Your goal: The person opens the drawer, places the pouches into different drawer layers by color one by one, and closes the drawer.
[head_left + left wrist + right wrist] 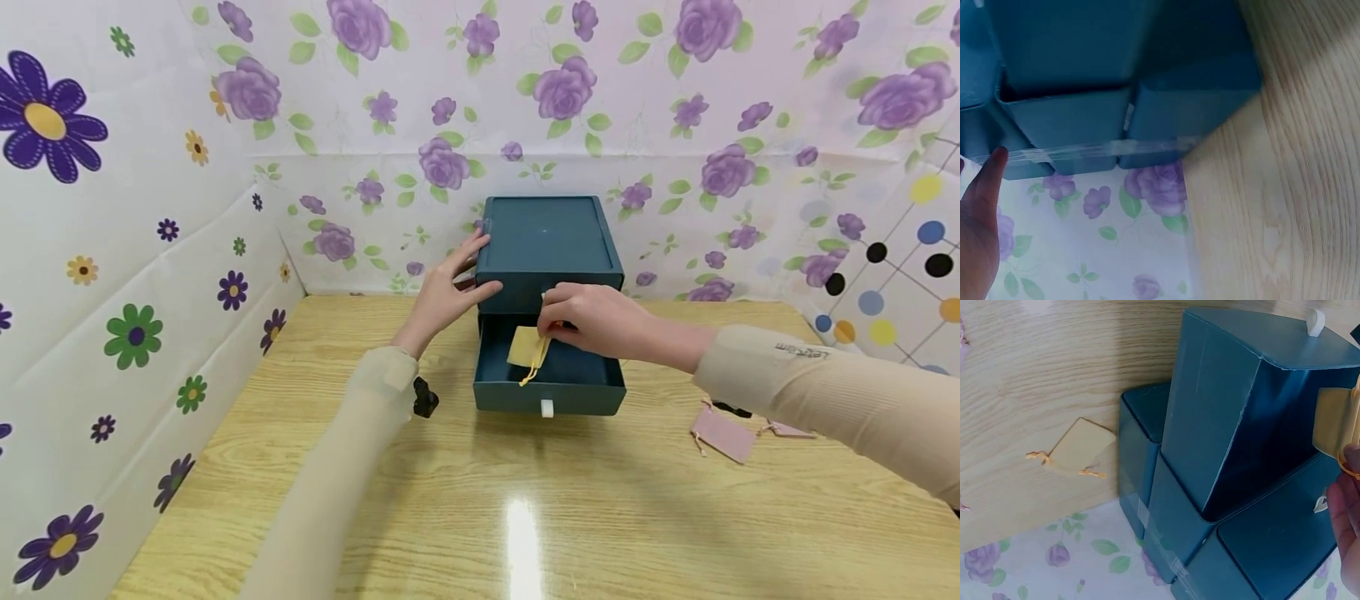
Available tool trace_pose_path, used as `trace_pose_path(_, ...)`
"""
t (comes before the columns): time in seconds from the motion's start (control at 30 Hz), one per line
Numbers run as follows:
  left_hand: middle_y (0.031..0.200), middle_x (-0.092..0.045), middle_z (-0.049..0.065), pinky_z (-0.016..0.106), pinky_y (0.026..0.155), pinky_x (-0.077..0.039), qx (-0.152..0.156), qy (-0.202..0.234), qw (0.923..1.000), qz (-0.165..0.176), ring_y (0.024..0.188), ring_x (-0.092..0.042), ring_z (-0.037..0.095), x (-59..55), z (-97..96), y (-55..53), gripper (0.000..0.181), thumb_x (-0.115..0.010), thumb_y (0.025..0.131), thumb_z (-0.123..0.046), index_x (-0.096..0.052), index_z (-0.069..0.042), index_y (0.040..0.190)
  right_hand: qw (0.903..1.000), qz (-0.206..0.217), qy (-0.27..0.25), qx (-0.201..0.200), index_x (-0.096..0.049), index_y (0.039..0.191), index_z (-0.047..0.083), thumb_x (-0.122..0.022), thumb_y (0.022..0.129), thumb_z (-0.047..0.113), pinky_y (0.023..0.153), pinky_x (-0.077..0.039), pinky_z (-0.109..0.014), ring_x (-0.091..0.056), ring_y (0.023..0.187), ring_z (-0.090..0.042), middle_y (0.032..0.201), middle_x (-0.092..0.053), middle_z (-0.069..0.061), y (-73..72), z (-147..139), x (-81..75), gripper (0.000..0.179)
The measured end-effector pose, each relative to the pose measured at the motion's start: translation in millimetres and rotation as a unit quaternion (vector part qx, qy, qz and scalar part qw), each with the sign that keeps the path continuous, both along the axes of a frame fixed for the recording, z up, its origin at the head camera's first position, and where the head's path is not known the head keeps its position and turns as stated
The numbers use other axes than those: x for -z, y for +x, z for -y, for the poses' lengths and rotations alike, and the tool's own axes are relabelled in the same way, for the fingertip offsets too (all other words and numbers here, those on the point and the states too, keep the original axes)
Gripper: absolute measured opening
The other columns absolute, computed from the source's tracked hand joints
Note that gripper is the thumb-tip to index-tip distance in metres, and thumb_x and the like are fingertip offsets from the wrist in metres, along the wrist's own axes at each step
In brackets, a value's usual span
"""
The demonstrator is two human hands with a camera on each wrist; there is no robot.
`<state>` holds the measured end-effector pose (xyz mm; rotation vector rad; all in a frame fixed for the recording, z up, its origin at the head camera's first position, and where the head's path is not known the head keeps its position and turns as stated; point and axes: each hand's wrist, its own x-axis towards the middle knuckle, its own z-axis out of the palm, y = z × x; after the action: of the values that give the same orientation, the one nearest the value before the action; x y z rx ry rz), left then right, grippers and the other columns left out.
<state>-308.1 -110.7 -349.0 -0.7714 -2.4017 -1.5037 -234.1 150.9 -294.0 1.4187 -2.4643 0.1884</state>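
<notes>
A dark blue drawer cabinet (551, 237) stands against the back wall, its lower drawer (510, 400) pulled out. My right hand (592, 321) pinches a small yellow drawstring pouch (524, 346) above the open drawer, with its cord dangling. In the right wrist view the same pouch (1332, 422) hangs at the drawer's mouth from the fingers (1338, 506). My left hand (446, 292) rests on the cabinet's upper left side, fingers spread and thumb by the front edge. The left wrist view shows its fingertip (999, 156) against the cabinet wall.
Pink pouches (723, 433) lie on the table at the right, near a black item (731, 409). A black object (425, 398) stands left of the drawer. Another yellow pouch (1082, 447) lies beside the cabinet in the right wrist view. Flowered sheets (442, 162) cover the walls.
</notes>
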Motion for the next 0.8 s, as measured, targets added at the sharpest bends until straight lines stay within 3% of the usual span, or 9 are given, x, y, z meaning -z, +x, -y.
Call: trace_pose_path(0.8, 0.163, -0.031, -0.007, 0.049, 0.108, -0.049, 0.015, 0.023, 0.9996, 0.007, 0.14, -0.047, 0.034, -0.7, 2.4, -3.1, 0.069, -0.076, 0.088, -0.027, -0.045, -0.032, 0.149, 0.9976, 0.041, 0.036, -0.043, -0.078, 0.093, 0.016, -0.072, 0.09, 0.011, 0.084, -0.06, -0.031, -0.066, 0.09, -0.015, 0.097, -0.07, -0.001, -21.8, 25.9, 3.2, 0.009)
